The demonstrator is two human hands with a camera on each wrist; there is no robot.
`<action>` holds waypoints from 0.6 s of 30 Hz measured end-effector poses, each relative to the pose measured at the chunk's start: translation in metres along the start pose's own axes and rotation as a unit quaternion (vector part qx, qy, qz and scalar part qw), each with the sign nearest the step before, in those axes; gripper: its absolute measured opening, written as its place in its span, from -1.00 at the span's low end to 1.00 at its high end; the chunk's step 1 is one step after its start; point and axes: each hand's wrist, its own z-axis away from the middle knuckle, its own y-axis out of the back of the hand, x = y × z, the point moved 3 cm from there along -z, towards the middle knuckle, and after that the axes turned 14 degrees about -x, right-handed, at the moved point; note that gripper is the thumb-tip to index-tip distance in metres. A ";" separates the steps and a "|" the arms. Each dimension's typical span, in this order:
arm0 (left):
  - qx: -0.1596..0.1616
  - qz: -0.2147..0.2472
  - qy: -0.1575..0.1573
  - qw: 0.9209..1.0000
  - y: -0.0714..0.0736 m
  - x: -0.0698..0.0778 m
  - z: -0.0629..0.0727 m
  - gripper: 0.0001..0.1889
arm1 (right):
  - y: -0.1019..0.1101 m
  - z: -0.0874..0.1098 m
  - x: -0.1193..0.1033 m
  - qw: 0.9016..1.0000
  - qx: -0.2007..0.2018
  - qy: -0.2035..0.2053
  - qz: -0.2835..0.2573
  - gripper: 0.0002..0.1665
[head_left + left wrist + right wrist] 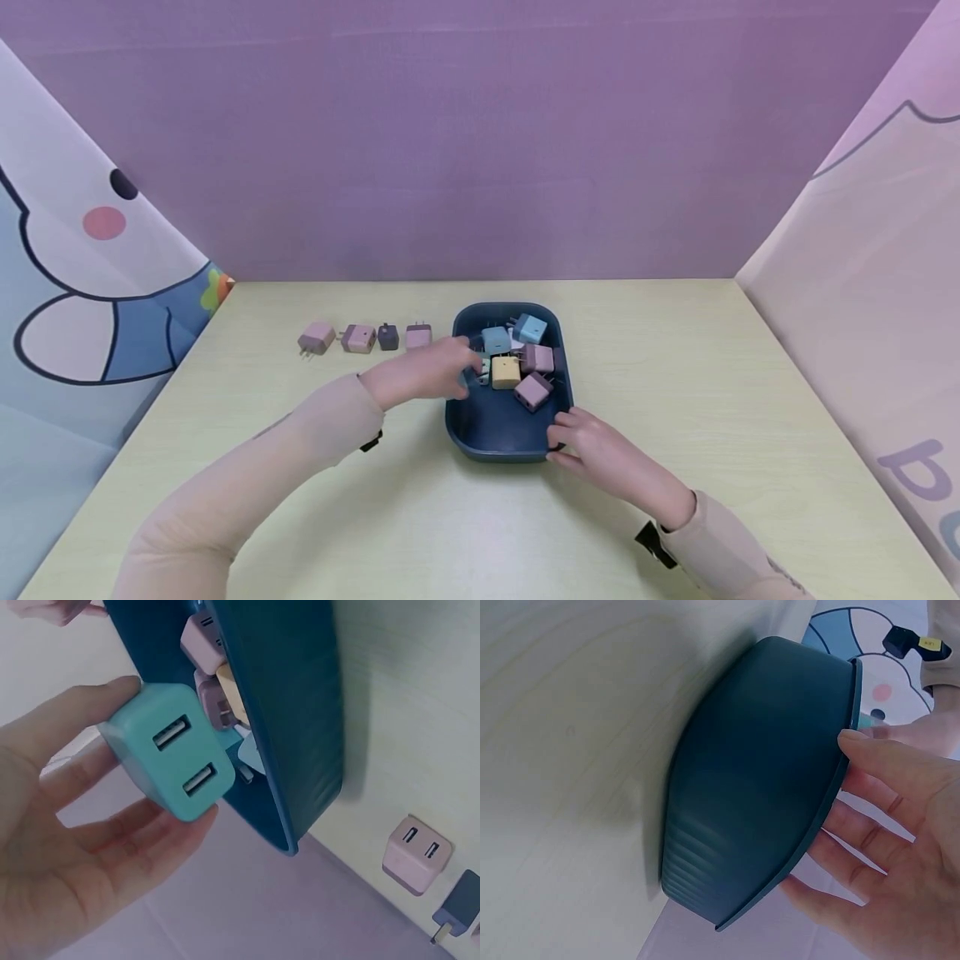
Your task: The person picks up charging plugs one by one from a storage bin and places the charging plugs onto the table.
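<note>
My left hand pinches a teal USB charger plug between thumb and fingers, over the left edge of a dark blue plastic tray. Two USB slots on the plug face the left wrist camera. My right hand grips the tray's rim at the near right corner, thumb on the rim and fingers along it. Inside the tray lie a yellow plug, a blue plug, another blue plug, a pink plug and a mauve-pink plug. The left hand partly hides others.
Left of the tray, in a row on the pale wooden table, are a pink plug, a pink-and-mauve plug, a dark grey plug and another pink plug. A purple backdrop rises behind the table.
</note>
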 end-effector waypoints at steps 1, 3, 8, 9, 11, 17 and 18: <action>0.005 0.000 0.002 1.000 0.000 -0.001 0.001 -0.66 | 0.000 0.000 0.000 1.000 0.000 0.000 0.000 -0.85; 0.012 0.000 0.010 1.000 0.001 -0.003 0.004 -0.65 | 0.000 0.000 0.000 1.000 -0.001 -0.001 0.000 -0.85; 0.036 0.007 0.030 0.999 0.002 -0.008 0.010 -0.66 | 0.000 0.000 0.000 1.000 -0.003 -0.002 0.001 -0.86; 0.041 0.010 0.034 0.999 0.002 -0.009 0.011 -0.66 | 0.000 0.000 0.000 1.000 -0.003 -0.002 0.000 -0.86; 0.051 0.017 0.042 0.998 0.002 -0.012 0.013 -0.66 | -0.001 0.000 0.000 1.000 -0.004 -0.004 0.000 -0.86; 0.090 0.040 0.069 0.993 0.001 -0.020 0.018 -0.66 | 0.000 0.000 0.000 1.000 -0.005 -0.007 -0.002 -0.87; 0.097 0.046 0.074 0.991 0.000 -0.022 0.018 -0.66 | 0.000 0.000 0.000 1.000 -0.005 -0.007 -0.002 -0.87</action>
